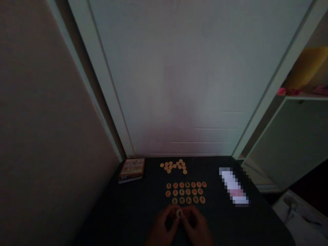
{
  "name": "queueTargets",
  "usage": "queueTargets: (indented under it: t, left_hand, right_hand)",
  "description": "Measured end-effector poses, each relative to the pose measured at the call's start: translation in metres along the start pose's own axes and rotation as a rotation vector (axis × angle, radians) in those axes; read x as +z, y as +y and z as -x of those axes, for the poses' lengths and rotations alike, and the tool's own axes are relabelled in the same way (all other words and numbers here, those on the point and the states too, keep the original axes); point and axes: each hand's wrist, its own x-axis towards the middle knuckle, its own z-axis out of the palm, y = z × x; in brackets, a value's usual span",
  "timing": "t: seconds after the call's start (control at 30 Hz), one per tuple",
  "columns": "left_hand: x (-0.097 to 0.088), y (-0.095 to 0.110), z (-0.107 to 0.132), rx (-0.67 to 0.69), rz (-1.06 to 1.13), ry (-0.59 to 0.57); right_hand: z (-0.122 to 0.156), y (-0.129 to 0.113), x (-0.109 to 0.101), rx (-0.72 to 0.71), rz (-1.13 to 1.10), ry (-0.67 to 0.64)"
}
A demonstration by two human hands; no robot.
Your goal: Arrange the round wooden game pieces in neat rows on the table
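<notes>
1. At bottom centre of the frame, the left hand (164,224) and the right hand (196,224) come together, both narrowly closed on one round xiangqi piece (179,213). Their lower parts are cut off by the frame edge, and the fingers hide part of the piece.
2. Just above the hands, on the dark tabletop (102,218), 18 face-up pieces (188,192) lie in three rows: 7, 6 and 5, counted from the top. Their markings are red or dark, but too small to read.
3. Higher up, a loose cluster of plain-faced pieces (173,166) lies near the far edge. Some overlap, so the count is unsure, roughly 16.
4. At the upper left of the tabletop stands a small illustrated box (132,169).
5. To the right, a white and pink object (233,186) is pixelated and cannot be made out.
6. Behind the tabletop is a white door (164,75). At the upper right, a shelf (304,97) holds a yellow object (304,66), dim and cut off by the frame.
</notes>
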Motion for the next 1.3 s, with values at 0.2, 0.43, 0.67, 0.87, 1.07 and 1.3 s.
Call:
queueTargets:
  t: [0.2,0.43,0.67,0.87,1.07,1.3]
  left_hand:
    - [-0.001,0.007,-0.001,0.033,0.0,0.01]
    - [-0.001,0.006,0.001,0.029,-0.044,-0.014]
    - [0.001,0.001,0.001,-0.005,-0.047,-0.043]
    - [0.002,0.0,0.002,-0.023,-0.016,-0.035]
    - [-0.001,0.009,0.002,-0.015,0.001,0.002]
    - [-0.001,0.014,-0.005,-0.028,0.026,-0.026]
  right_hand:
    - [0.0,-0.003,-0.001,0.002,0.016,0.005]
    - [0.0,-0.006,-0.001,0.052,0.03,0.044]
    - [0.001,-0.001,-0.002,0.029,0.034,0.035]
    - [0.001,-0.002,-0.001,0.005,0.028,0.029]
    - [0.003,-0.012,-0.001,-0.005,0.016,0.015]
    - [0.004,-0.009,-0.001,-0.012,0.03,0.031]
